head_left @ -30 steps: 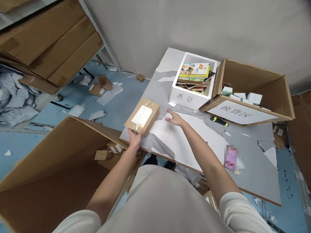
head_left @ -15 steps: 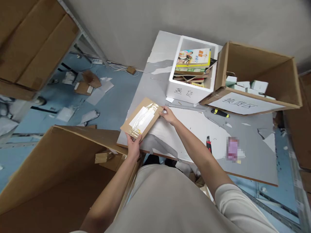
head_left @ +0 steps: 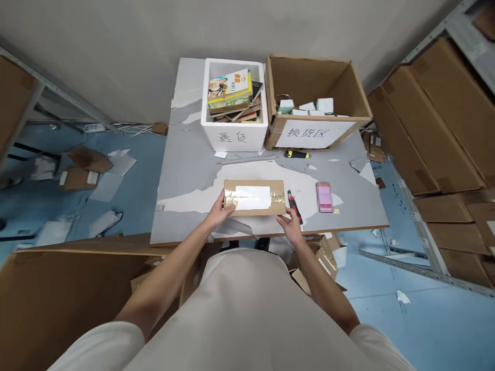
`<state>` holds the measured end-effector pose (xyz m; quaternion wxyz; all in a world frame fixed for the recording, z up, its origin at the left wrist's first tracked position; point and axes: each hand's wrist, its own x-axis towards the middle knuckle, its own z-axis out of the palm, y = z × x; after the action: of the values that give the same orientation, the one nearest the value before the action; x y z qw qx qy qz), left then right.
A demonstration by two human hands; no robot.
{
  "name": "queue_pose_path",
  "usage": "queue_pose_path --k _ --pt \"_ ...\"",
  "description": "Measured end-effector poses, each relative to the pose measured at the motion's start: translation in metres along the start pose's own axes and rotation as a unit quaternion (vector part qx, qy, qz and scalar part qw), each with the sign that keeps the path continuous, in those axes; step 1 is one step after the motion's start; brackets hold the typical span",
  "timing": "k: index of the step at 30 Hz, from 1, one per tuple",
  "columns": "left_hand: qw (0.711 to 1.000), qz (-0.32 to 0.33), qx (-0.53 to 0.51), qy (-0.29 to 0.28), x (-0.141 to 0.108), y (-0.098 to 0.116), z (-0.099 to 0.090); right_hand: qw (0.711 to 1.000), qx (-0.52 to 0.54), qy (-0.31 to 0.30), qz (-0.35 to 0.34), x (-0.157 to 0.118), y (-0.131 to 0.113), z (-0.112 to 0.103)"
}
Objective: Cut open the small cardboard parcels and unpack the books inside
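While the desk (head_left: pixel 181 159) spans the centre of the frame, the cardboard parcel (head_left: pixel 251 212) is held just inside the near edge.
Its long axis, slanted at the desk's left corner before, now runs left to right, label upward; the fingers (head_left: pixel 221 198) of the left hand (head_left: pixel 218 213) grip the left end, those of the right hand (head_left: pixel 293 225) the lower right corner, beside a red-and-black cutter (head_left: pixel 294 207).

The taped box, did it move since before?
Yes, the taped box moved right along the table, from its left corner to in front of the white foam box.
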<state>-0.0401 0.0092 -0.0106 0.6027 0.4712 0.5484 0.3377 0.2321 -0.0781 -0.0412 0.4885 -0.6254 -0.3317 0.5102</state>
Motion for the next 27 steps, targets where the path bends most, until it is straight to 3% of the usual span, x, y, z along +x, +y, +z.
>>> queue_pose_path --k 5,10,15,19,24,27 --pt "1.000 -0.021 0.007 -0.010 0.005 -0.019 0.023 1.000 -0.006 -0.001 -0.007 -0.005 0.029 -0.025" --pt "0.999 -0.020 0.039 0.014 0.002 -0.036 0.019 0.995 -0.091 -0.020 -0.019 0.013 0.040 -0.033" --pt "0.996 -0.007 0.084 -0.018 -0.001 -0.056 0.015 0.984 -0.165 -0.065 0.009 0.034 0.046 -0.048" --pt "0.990 -0.012 0.134 0.050 0.002 -0.074 0.022 0.973 -0.192 -0.129 -0.018 0.048 0.044 -0.048" --pt "0.991 0.012 0.109 0.080 -0.007 -0.094 0.033 0.952 -0.235 -0.174 -0.086 0.058 0.048 -0.045" --pt "0.980 0.015 0.171 0.098 -0.015 -0.102 0.033 0.951 -0.235 -0.178 -0.091 0.061 0.057 -0.051"
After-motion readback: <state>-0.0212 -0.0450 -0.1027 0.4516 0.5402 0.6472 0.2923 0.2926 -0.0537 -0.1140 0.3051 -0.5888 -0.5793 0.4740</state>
